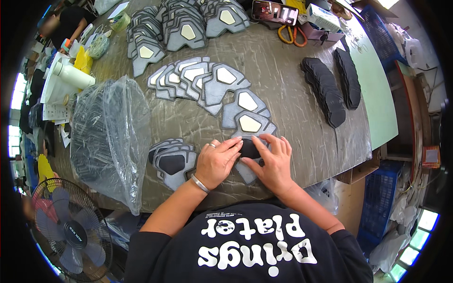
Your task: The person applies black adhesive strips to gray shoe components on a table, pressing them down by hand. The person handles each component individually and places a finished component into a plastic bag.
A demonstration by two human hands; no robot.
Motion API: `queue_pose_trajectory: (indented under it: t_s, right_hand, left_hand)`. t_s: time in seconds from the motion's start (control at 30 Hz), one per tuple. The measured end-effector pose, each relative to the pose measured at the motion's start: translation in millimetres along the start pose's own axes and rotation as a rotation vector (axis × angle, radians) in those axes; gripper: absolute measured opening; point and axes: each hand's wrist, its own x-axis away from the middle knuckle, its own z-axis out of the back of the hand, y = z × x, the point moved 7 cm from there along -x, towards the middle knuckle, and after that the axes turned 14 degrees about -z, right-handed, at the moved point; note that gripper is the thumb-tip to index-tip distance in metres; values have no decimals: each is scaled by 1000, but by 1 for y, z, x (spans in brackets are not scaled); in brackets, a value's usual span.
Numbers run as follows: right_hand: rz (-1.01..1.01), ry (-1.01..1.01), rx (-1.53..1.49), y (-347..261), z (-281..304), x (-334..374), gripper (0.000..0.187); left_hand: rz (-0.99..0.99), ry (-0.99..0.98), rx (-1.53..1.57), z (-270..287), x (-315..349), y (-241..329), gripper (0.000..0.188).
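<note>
Both my hands work at the table's near edge over a grey shaped pad point(246, 174). A dark black patch point(249, 149) lies on that pad. My left hand point(216, 162) presses the patch's left edge with its fingertips held together. On the other side, my right hand point(273, 162) grips the patch between thumb and forefinger, its other fingers curled. Just beyond them, grey pads with cream-white centres point(248, 123) overlap in a curved row. Left of my left hand sits a small stack of grey pads with black patches point(171, 162).
Stacks of grey pads point(186, 33) stand at the far side. Black patches point(325, 89) lie in two rows at the right. A clear plastic bag of dark pieces point(109, 141) fills the left. Orange-handled scissors point(292, 37), a phone point(274, 12), a white bottle point(73, 75) and a fan point(73, 231) surround the table.
</note>
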Motion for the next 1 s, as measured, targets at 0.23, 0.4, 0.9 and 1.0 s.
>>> queue_pose_trajectory:
  t_s: [0.23, 0.4, 0.9, 1.0]
  right_hand:
    - [37, -50, 282, 11, -8, 9, 47]
    - [24, -90, 297, 28, -1, 14, 45]
    - [-4, -42, 152, 34, 4, 12, 47]
    - [-12, -35, 111, 31, 14, 4, 49]
  left_hand:
    - [-49, -56, -268, -2, 2, 12, 35]
    - [-54, -82, -313, -4, 2, 16, 35]
    - [-28, -89, -287, -10, -4, 19, 50]
    - [-2, -85, -283, -10, -4, 18, 51]
